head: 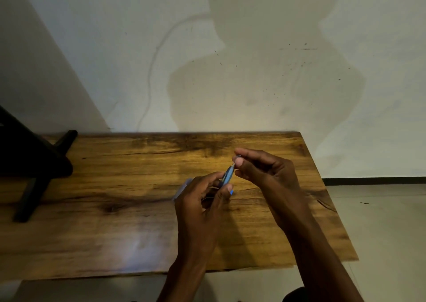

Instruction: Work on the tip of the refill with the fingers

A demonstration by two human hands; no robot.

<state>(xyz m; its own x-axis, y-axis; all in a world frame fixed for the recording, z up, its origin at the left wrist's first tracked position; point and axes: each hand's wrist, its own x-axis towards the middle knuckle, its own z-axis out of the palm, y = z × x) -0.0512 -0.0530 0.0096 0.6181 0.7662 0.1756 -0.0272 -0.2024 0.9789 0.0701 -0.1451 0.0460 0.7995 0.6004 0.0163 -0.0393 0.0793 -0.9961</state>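
Observation:
Both hands are raised over a wooden table [115,221]. My left hand [202,200] grips a blue pen [228,174] by its barrel, thumb across it, and a pale clear part of it sticks out to the left behind the fingers. My right hand [260,168] pinches the pen's thin tip end between thumb and forefinger, just above and right of the left hand. A small blue piece [231,192] shows below the left thumb.
A dark wooden stand [34,163] with slanted legs sits on the table's left end. A pale wall [230,59] rises right behind the table. Tiled floor [380,221] lies past the table's right edge.

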